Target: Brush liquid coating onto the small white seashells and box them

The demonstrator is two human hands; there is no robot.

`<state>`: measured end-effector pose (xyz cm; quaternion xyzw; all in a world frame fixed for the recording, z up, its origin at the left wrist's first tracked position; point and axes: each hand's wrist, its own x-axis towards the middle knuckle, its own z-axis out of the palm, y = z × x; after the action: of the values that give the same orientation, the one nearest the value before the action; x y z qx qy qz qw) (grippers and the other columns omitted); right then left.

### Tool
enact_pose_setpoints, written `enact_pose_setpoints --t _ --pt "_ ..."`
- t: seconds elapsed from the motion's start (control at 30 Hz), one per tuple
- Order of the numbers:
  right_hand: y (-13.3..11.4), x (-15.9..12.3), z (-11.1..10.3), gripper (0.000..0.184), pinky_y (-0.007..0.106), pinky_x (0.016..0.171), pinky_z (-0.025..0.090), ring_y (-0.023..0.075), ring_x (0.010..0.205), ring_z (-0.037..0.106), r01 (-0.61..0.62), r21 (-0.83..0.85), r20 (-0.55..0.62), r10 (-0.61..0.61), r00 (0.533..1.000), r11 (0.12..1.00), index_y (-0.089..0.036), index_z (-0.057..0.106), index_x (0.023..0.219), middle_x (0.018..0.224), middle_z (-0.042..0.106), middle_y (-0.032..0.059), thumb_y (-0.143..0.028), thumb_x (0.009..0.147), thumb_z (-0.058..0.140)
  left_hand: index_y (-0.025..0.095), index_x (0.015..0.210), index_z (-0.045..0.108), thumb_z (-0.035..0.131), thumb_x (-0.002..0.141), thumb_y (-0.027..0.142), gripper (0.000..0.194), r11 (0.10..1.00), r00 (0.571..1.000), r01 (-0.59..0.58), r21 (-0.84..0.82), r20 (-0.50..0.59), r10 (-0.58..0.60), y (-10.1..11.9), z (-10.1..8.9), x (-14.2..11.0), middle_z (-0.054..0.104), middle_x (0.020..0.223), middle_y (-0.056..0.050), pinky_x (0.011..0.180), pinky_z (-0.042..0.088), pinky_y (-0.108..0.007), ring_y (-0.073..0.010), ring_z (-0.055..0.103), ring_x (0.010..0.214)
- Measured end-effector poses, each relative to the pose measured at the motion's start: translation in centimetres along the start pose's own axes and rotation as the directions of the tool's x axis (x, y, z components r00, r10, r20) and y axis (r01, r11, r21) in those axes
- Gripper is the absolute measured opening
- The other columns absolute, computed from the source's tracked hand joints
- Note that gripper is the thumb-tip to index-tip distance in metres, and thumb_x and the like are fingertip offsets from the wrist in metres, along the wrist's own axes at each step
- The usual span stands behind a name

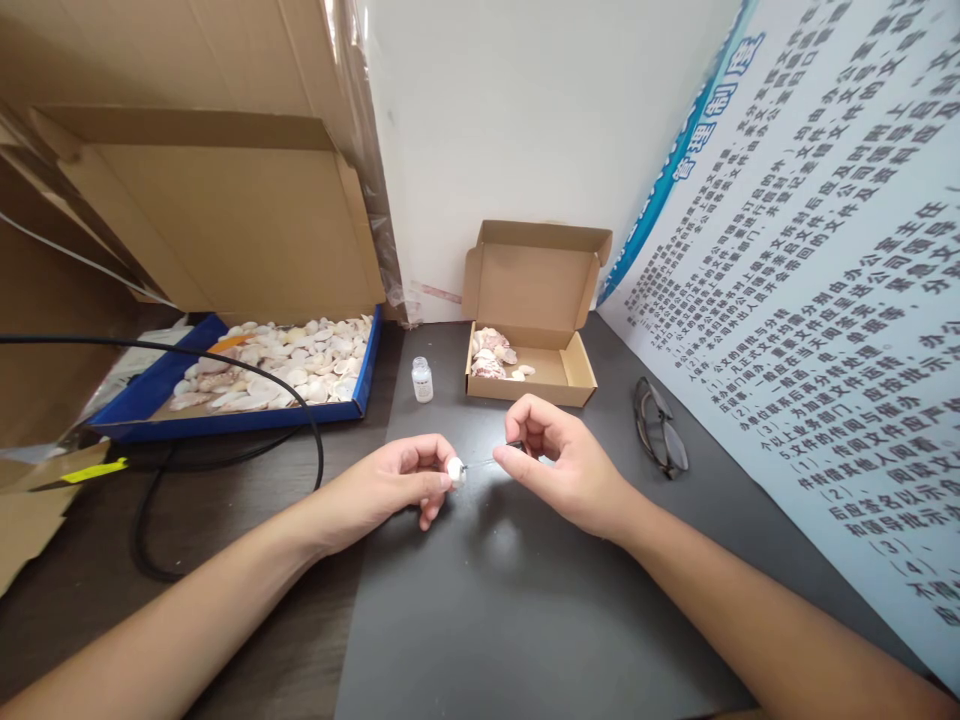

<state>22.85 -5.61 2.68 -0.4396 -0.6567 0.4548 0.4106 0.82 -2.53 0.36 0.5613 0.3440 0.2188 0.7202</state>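
Pinching a small white piece (455, 472) between thumb and fingers, the left hand (405, 478) holds it at its fingertips in my head view, the only one I have. It looks like a bit of shell, but at this size I cannot be sure. The right hand (556, 455) grips a black part (514, 445) with thumb and fingers, and a thin rod (481, 463) runs from there toward the white piece; whether its tip touches, I cannot tell.

I judge the white piece light, stiff and probably brittle, perhaps slippery on its smooth face, so I would take it by the edges with gentle pressure, leaving the side toward the right hand free. The rod I expect to be slender and easily bent; the black part seems the better place to hold.

Just beyond the left hand, a small bottle (422, 384) stands upright on the table (525, 630), see-through with a printed label; I cannot make out its contents. Beyond the right hand sits a small cardboard box (559, 394), lid raised, with a few shells (489, 366) gathered at its left side. Farther out, past the left hand and to its left, a blue-sided box (240, 425), lid also raised, is spread with many pale shells (300, 362); an orange item (231, 343) lies among them. Right of the right hand rest eyeglasses (676, 447).
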Motion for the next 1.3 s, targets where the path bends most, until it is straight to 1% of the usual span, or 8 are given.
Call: enact_pose_setpoints --t 0.17,0.37,0.57,0.67,0.87,1.03,1.17,1.3 --pt "0.05 0.18 0.09 0.022 0.024 0.054 0.032 0.0098 0.058 0.034 0.004 0.006 -0.011 -0.004 1.000 1.000 -0.021 0.045 0.080 0.067 0.041 -0.0057 -0.031 0.084 0.064 0.017 0.085 0.054 0.072 0.079 0.039 0.028 1.000 1.000 0.013 0.010 -0.010 -0.013 0.11 0.10 -0.09 0.053 0.064 0.004 0.055 0.043 -0.022 -0.0093 0.047 0.057" --pt "0.67 0.28 0.24 0.020 0.025 0.053 0.029 0.0091 0.055 0.033 -0.031 -0.153 -0.091 0.017 0.996 0.988 -0.021 0.045 0.079 0.067 0.041 -0.0062 -0.028 0.083 0.064 0.017 0.085 0.055 0.072 0.079 0.038 0.028 1.000 1.000 0.007 0.003 -0.005 -0.007 0.15 0.09 -0.07 0.053 0.065 0.004 0.054 0.042 -0.022 -0.0088 0.047 0.057" --pt "0.30 0.02 0.14 0.021 0.024 0.054 0.034 0.0092 0.057 0.037 0.023 -0.059 0.002 -0.023 1.000 0.998 -0.022 0.046 0.081 0.069 0.044 -0.0054 -0.030 0.083 0.065 0.018 0.085 0.054 0.072 0.079 0.039 0.029 1.000 1.000 0.015 0.009 -0.004 -0.015 0.17 0.08 -0.03 0.052 0.063 0.005 0.055 0.042 -0.022 -0.0092 0.047 0.057" --pt "0.20 -0.04 0.20 0.021 0.024 0.052 0.032 0.0086 0.055 0.036 0.010 -0.102 -0.026 -0.013 1.000 0.995 -0.021 0.046 0.080 0.069 0.043 -0.0057 -0.029 0.083 0.065 0.018 0.086 0.053 0.072 0.080 0.039 0.028 1.000 1.000 0.014 0.017 -0.002 -0.014 0.15 0.05 -0.08 0.052 0.063 0.005 0.055 0.042 -0.022 -0.0094 0.047 0.057" --pt "0.09 -0.08 0.20 0.022 0.024 0.053 0.034 0.0094 0.056 0.038 0.037 -0.071 -0.025 -0.039 0.999 0.997 -0.022 0.046 0.080 0.067 0.044 -0.0054 -0.030 0.082 0.066 0.018 0.086 0.054 0.071 0.081 0.040 0.029 0.999 1.000 0.017 0.039 -0.004 -0.017 0.13 0.04 -0.13 0.052 0.062 0.004 0.056 0.042 -0.022 -0.0099 0.046 0.057" --pt "0.12 -0.11 0.11 0.022 0.024 0.052 0.033 0.0091 0.055 0.036 0.049 -0.074 -0.081 -0.055 0.995 0.996 -0.022 0.046 0.080 0.066 0.042 -0.0058 -0.031 0.083 0.066 0.018 0.085 0.056 0.071 0.081 0.040 0.027 0.999 1.000 0.004 0.042 0.001 -0.004 0.05 -0.05 -0.15 0.053 0.063 0.004 0.056 0.042 -0.022 -0.0097 0.046 0.057" --pt "0.10 -0.13 0.03 0.022 0.024 0.053 0.034 0.0090 0.056 0.037 0.051 -0.069 -0.044 -0.054 0.998 0.996 -0.022 0.047 0.080 0.068 0.044 -0.0056 -0.029 0.082 0.067 0.018 0.085 0.055 0.070 0.081 0.041 0.028 0.997 1.000 0.019 0.069 -0.006 -0.019 0.01 -0.10 -0.14 0.054 0.061 0.004 0.057 0.041 -0.022 -0.0100 0.046 0.057" --pt "0.14 -0.10 0.03 0.022 0.024 0.052 0.033 0.0090 0.056 0.036 0.047 -0.083 -0.062 -0.052 0.997 0.995 -0.022 0.047 0.080 0.067 0.043 -0.0057 -0.030 0.083 0.066 0.018 0.085 0.055 0.071 0.080 0.042 0.030 0.998 1.000 0.018 0.067 -0.007 -0.017 0.10 -0.02 -0.13 0.053 0.061 0.004 0.057 0.041 -0.022 -0.0100 0.046 0.057"
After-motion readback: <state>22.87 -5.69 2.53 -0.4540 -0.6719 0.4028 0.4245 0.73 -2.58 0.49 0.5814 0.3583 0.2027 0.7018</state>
